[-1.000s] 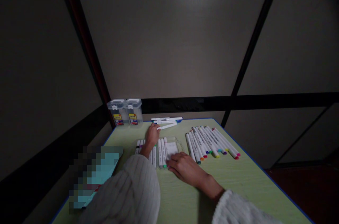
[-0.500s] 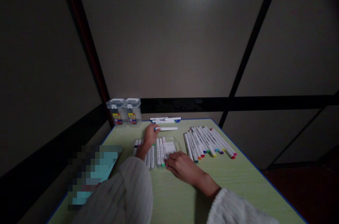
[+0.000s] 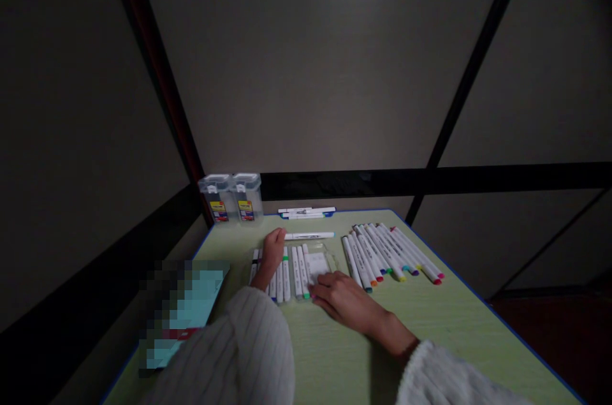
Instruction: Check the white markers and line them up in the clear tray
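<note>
My left hand (image 3: pixel 273 249) is closed around the left end of a white marker (image 3: pixel 310 236), held level just beyond the clear plastic tray (image 3: pixel 331 259). A pale blue tip shows at the marker's right end. White markers (image 3: pixel 299 271) stand side by side in the tray, some with green, black or blue ends; my left wrist covers a few. My right hand (image 3: pixel 342 300) lies at the tray's front right corner, fingers bent over its edge, beside a white panel (image 3: pixel 317 265) in the tray.
Many loose markers (image 3: pixel 377 255) with coloured ends lie in a fan on the right. A few more pens (image 3: pixel 306 212) sit along the table's back edge. Two clear lidded boxes (image 3: pixel 246 198) stand at the back left. A blurred turquoise object (image 3: pixel 196 306) lies at the left.
The view has shifted slightly. A teal end was beside my left fingers before; now the marker's pale blue end points right, away from them. My right hand stays at the tray.
</note>
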Action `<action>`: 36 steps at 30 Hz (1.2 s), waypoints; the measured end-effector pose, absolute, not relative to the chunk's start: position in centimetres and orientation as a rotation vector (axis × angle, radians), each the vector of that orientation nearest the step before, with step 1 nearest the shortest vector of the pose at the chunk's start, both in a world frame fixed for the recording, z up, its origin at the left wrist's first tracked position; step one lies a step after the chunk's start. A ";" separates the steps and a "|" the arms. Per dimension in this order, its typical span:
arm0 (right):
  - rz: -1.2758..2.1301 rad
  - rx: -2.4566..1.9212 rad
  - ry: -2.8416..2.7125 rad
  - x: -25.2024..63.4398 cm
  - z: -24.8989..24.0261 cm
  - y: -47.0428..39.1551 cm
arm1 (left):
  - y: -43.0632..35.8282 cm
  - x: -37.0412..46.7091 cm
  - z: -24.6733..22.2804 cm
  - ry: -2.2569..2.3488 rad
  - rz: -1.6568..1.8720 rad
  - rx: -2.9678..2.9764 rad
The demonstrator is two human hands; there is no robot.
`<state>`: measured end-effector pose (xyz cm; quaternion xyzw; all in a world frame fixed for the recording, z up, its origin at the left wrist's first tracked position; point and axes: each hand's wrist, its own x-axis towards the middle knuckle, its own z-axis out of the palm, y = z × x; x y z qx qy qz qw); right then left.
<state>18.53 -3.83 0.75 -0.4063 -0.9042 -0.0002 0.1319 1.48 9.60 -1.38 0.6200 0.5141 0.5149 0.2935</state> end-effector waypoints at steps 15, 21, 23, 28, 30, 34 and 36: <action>0.369 -1.283 -2.097 18.6 0.3 -3.6 | 9.0 1.1 -0.8 1.192 1.450 1.287; 0.879 -1.189 -1.175 19.0 -0.5 -1.7 | 8.7 1.4 -0.3 1.102 1.418 1.295; 1.047 -1.119 -0.977 19.1 -0.5 -1.3 | 8.6 1.5 -0.1 1.068 1.391 1.309; 1.217 -0.937 -0.730 19.0 -0.4 -1.0 | 8.1 1.8 0.4 1.005 1.316 1.345; 1.229 -0.898 -0.701 19.1 -0.5 -0.9 | 7.9 2.0 0.6 0.993 1.287 1.358; 1.248 -0.858 -0.716 19.2 -0.5 -0.9 | 7.7 2.2 0.6 0.987 1.243 1.381; 1.255 -0.872 -0.724 19.3 -0.4 -1.0 | 7.7 2.4 0.4 0.993 1.231 1.389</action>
